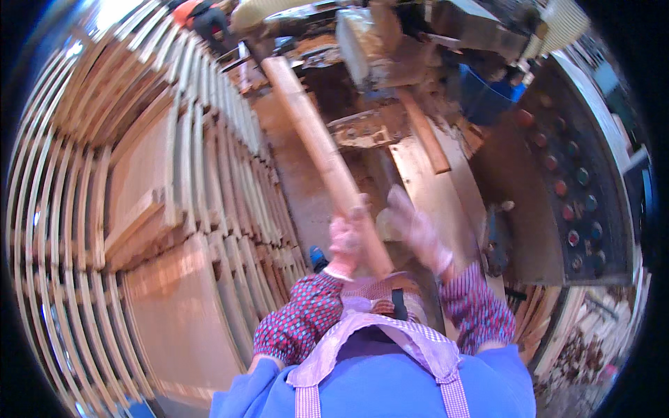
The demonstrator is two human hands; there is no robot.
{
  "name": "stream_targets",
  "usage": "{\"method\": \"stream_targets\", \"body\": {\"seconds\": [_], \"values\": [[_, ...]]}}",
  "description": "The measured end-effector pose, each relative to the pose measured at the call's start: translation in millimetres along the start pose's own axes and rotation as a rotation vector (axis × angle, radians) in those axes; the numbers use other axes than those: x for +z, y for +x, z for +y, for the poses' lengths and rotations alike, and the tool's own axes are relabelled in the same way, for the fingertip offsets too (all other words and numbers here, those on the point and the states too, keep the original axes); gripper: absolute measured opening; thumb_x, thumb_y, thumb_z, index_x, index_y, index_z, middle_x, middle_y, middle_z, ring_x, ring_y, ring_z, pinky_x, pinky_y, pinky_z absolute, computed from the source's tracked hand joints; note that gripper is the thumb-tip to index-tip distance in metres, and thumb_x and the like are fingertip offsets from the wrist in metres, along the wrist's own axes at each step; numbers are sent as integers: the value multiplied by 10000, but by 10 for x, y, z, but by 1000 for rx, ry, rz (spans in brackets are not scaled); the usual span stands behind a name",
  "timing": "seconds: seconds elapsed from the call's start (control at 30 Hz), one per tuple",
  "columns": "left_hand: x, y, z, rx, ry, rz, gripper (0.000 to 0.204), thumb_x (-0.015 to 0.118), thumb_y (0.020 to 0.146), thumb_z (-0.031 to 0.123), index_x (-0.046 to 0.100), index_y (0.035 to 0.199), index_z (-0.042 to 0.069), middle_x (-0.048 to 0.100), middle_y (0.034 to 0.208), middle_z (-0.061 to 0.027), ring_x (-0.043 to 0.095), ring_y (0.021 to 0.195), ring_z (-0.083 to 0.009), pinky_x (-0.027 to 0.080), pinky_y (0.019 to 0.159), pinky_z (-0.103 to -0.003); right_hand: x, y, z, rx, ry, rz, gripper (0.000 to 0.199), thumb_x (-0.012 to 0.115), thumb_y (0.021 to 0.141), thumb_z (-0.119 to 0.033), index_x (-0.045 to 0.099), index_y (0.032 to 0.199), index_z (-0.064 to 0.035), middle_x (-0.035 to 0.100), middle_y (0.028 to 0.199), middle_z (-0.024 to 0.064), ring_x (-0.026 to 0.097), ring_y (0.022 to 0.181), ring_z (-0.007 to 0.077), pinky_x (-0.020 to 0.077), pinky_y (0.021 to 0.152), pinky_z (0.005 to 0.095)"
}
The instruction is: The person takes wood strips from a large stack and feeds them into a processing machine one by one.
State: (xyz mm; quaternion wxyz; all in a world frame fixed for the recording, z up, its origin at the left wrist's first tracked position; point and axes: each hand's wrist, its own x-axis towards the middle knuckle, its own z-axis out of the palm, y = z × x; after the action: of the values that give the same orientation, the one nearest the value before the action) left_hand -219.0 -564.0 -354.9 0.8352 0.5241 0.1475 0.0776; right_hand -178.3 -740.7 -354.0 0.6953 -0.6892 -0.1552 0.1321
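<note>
A long, pale wooden plank [313, 134] slants from the upper left down to my apron. Near its lower end my left hand [346, 240], in a pinkish glove, is closed around it. Just right of the plank, my right hand [416, 226] is gloved too and smeared by motion. Its fingers look stretched out, with nothing in them, and a gap separates it from the plank. Beyond that hand a second, darker wooden board [425, 132] lies on a light wooden surface [418, 171].
Tall stacks of wooden boards with spacer strips [209, 167] fill the left side. On the right stands a dark control panel [578, 188] with several coloured buttons. A blue bin [484, 97] sits behind it. Machinery [383, 45] is ahead; another person [202, 17] is far left.
</note>
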Motion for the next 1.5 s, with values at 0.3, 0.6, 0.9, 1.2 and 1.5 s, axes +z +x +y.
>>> {"method": "stream_targets", "body": {"seconds": [0.3,0.6,0.9,1.2,1.5], "values": [[-968,35,1703,739,1315,-101,764,749,825,214,380,1450,-23,434,1468,-201,408,1371,-326,325,1136,-412,-504,-2145,657,210,-858,383,716,679,827,-212,390,1455,-29,516,1363,264,526,1228,404,414,1054,428],[-4238,878,4404,-37,2096,1021,771,682,835,355,344,1475,87,445,1443,-208,472,1308,-349,412,1058,-455,-834,-723,638,67,-1881,257,544,427,1003,-272,337,1486,-37,352,1514,216,344,1392,369,249,1167,470],[-5492,1043,4893,-614,2286,1142,753,733,774,234,387,1428,90,432,1465,-102,406,1368,-277,378,1086,-471,-1220,937,912,220,-1914,208,532,365,1027,-334,341,1492,-77,353,1539,138,312,1416,338,200,1185,446],[-4403,502,4963,-332,1647,844,434,721,746,263,652,1055,-35,688,999,-204,664,974,-277,504,823,-392,506,1539,415,-104,-884,169,471,568,965,-153,474,1404,-7,495,1432,181,454,1337,289,329,1127,372],[-1795,-323,2724,7,111,117,471,662,807,173,564,1203,-62,658,1015,-110,662,873,-193,559,796,-336,1913,381,-886,47,210,-440,720,581,871,-11,267,1518,-30,434,1486,100,573,1151,178,446,997,303]]}}
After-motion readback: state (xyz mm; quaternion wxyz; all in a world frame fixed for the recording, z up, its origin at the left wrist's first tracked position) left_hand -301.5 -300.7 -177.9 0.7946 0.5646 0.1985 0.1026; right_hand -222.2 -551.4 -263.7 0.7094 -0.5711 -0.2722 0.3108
